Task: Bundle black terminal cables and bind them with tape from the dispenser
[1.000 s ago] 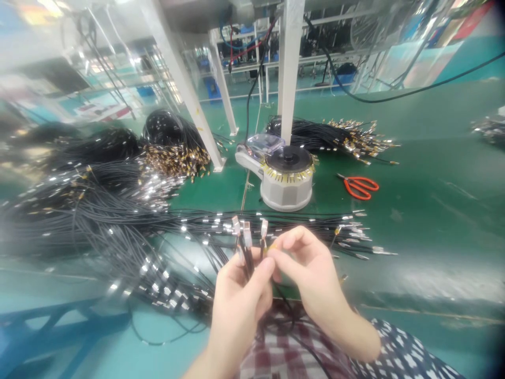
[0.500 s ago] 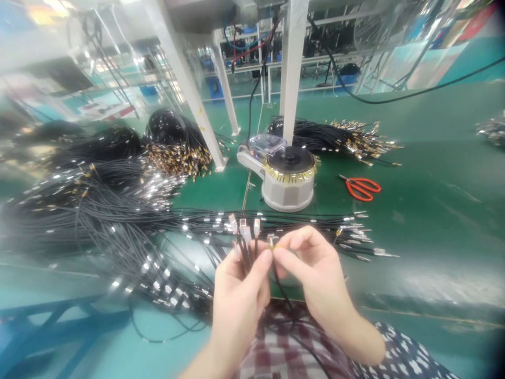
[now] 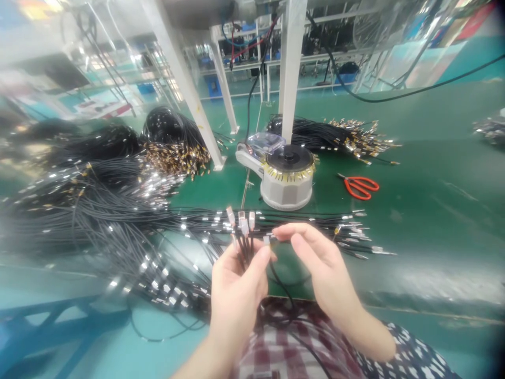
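Note:
My left hand (image 3: 239,287) is closed round several black cables (image 3: 245,247), whose metal plug ends stick up above the fingers. One more metal connector (image 3: 266,241) shows at the tip of my left thumb, its black cable (image 3: 281,287) hanging down toward my lap. Just to the right, my right hand (image 3: 321,263) is open, thumb and fingers apart, with nothing visible between them. Beyond both hands a layer of black cables (image 3: 215,218) lies across the green table. Behind that stands a white round tape dispenser (image 3: 286,192) with yellow tape pieces around its black top.
Red-handled scissors (image 3: 361,187) lie right of the dispenser. A large heap of black cables (image 3: 106,195) fills the left side, and another cable bundle (image 3: 335,139) lies at the back. White metal posts (image 3: 291,73) rise from the green table (image 3: 426,210).
My right hand has let go of the connector at my left thumb and moved slightly right, its fingers spreading. My left hand still holds the cables, nearly in the same place.

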Available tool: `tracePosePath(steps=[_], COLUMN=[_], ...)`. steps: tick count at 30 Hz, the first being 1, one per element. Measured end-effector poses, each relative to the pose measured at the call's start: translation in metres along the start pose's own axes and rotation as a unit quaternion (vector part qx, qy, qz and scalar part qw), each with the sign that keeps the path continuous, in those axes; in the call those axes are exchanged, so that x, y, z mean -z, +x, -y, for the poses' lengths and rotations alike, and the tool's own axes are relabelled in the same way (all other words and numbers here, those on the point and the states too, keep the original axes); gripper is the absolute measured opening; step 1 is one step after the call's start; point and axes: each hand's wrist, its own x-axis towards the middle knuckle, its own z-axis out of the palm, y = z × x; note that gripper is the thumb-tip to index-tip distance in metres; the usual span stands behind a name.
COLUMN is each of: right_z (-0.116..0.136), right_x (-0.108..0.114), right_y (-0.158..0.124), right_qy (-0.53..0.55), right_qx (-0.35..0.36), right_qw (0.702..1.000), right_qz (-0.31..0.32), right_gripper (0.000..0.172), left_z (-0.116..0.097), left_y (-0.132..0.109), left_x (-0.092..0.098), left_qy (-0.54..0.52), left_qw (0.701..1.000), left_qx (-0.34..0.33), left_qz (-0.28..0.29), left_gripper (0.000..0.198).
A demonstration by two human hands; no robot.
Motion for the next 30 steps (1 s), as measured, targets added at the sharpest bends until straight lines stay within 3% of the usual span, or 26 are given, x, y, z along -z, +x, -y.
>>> tracePosePath(steps=[4,13,19,23,26,30], right_z=[0.009,0.011,0.008,0.006,0.004,0.004], right_x=[-0.001,-0.006,-0.005,-0.005,-0.007,-0.010], right_y=[0.006,0.000,0.003,0.006,0.003,-0.005], right_qy=[-0.043,-0.107,-0.019,0.004,-0.021,-0.106], right_qx=[0.011,0.075,-0.022,-0.030,-0.005,0.107], right_qw=[0.998,0.991,0.999,0.999,1.000,0.988], right_qz=[0.055,-0.009,0.021,0.013,0.006,-0.035], right_gripper=[0.012,0.016,0.021,0.020,0.019,0.014], left_z=[0.000,0.004,0.002,-0.002,-0.003,-0.003], left_y=[0.000,0.001,0.003,0.005,0.006,0.007], left_x=[-0.001,0.000,0.001,0.003,0.004,0.004], left_qy=[-0.003,-0.013,-0.020,-0.024,-0.018,-0.021], left_qw=[1.000,1.000,0.999,0.997,0.997,0.997], left_qx=[0.000,-0.006,0.012,0.036,0.048,0.055], left_qz=[0.003,0.027,0.049,0.062,0.057,0.052], left_gripper=[0.018,0.013,0.010,0.014,0.013,0.015])
